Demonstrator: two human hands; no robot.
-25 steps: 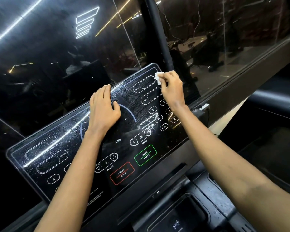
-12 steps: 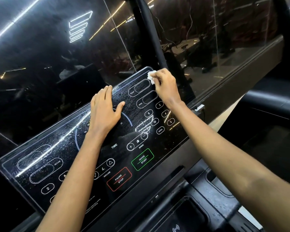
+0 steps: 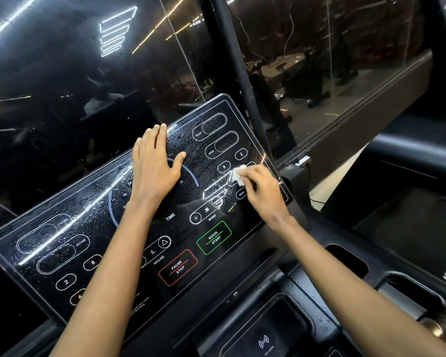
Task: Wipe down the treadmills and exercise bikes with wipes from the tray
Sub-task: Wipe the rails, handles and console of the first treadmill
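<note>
Left hand (image 3: 155,166) flat, fingers (image 3: 156,136) straight, right hand (image 3: 262,191) pinching wipe (image 3: 238,177)

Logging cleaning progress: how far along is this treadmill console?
Done: nothing clearly; droplets cover the console. In hand: the right hand holds a wipe against the right-side number buttons, the left hand resting flat mid-panel. Left: the beaded left half.

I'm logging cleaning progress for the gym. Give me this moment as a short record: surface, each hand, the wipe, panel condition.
surface: treadmill console, glossy black touch panel
left: left hand flat, fingers straight, on the centre dial
right: right hand pinches the wipe near the numbered speed buttons
wipe: small, white, crumpled, against the panel's right side
condition: droplets and streaks across much of the panel
uncovered: QUICK START button, PAUSE STOP button
</note>
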